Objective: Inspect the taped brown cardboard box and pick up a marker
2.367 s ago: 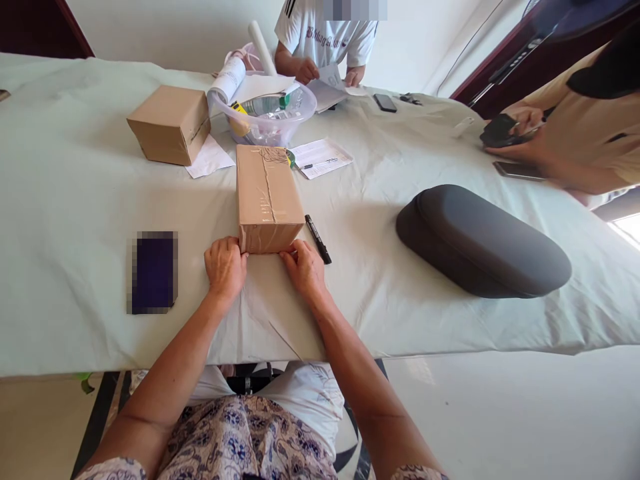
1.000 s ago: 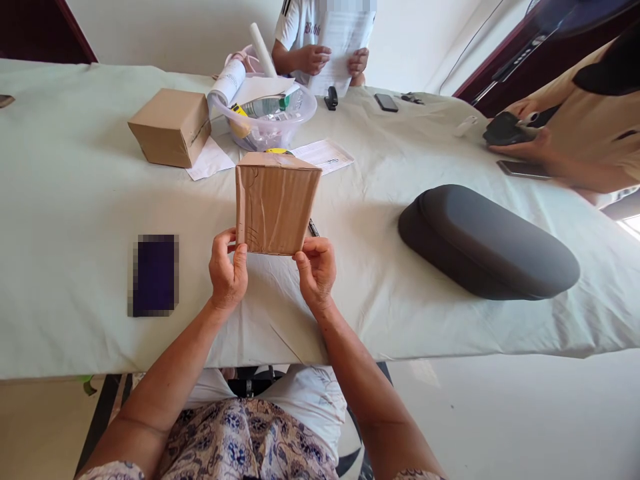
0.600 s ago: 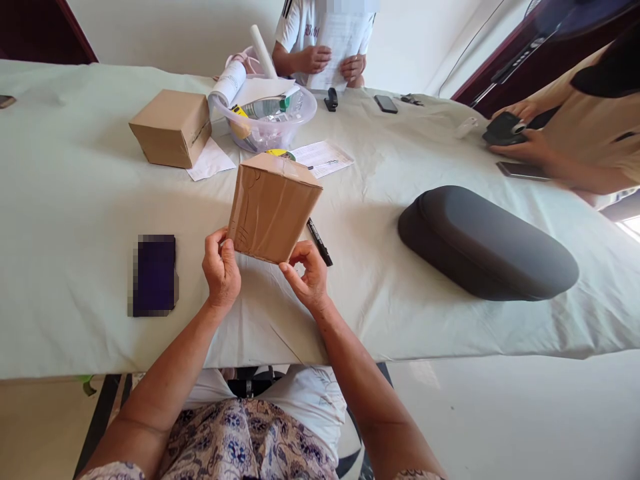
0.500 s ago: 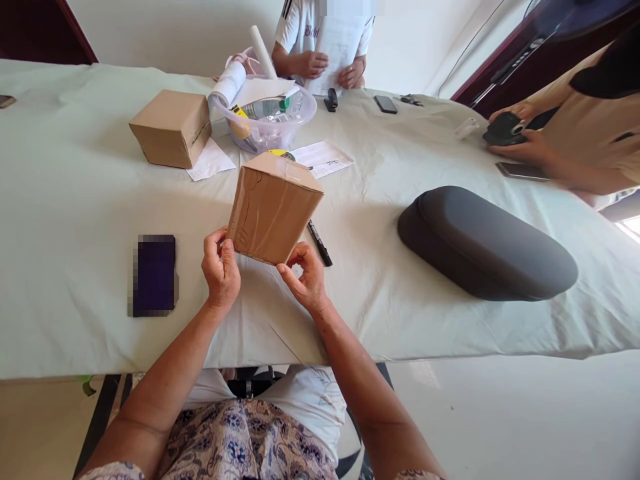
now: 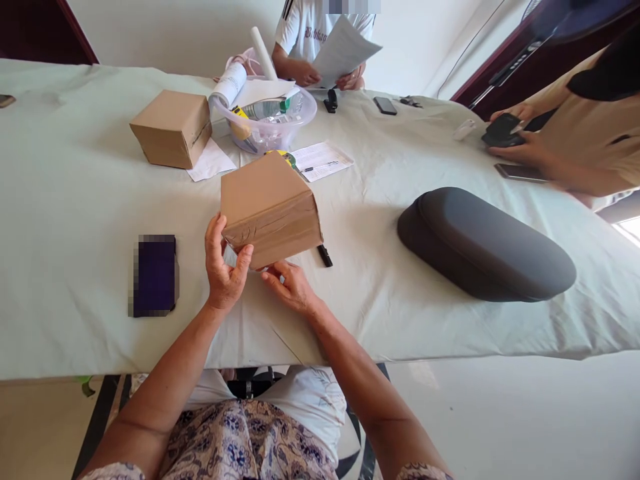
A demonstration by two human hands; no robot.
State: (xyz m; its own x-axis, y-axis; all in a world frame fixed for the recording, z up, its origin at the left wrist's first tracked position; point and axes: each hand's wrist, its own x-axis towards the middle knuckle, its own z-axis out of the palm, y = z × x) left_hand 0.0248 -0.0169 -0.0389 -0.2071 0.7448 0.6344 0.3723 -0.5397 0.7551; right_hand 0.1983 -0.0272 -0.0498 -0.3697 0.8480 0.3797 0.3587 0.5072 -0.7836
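Observation:
A brown cardboard box (image 5: pixel 270 213) is tilted above the table in front of me, with clear tape along its near side. My left hand (image 5: pixel 225 267) grips its left corner, thumb on the near face and fingers along the left edge. Under the lower edge, the curled fingers of my right hand (image 5: pixel 289 285) touch the box; their tips are partly hidden beneath it. A black marker (image 5: pixel 325 255) lies on the cloth, mostly covered by the box. Just behind, a yellow and green tape measure (image 5: pixel 286 157) shows in part beside a printed sheet with a pen (image 5: pixel 325 160).
A second cardboard box (image 5: pixel 170 127) stands back left on white paper, beside a translucent basin (image 5: pixel 270 133) of odds and ends. A blurred dark purple item (image 5: pixel 154 277) lies left, a long dark grey case (image 5: pixel 487 243) right. Across the table one person holds papers (image 5: pixel 345 53); another handles a black device (image 5: pixel 504 130).
The box has turned in my hands, so its plain broad face now faces up and the taped side faces me. My right hand has shifted left and down. The opposite person's papers have tilted.

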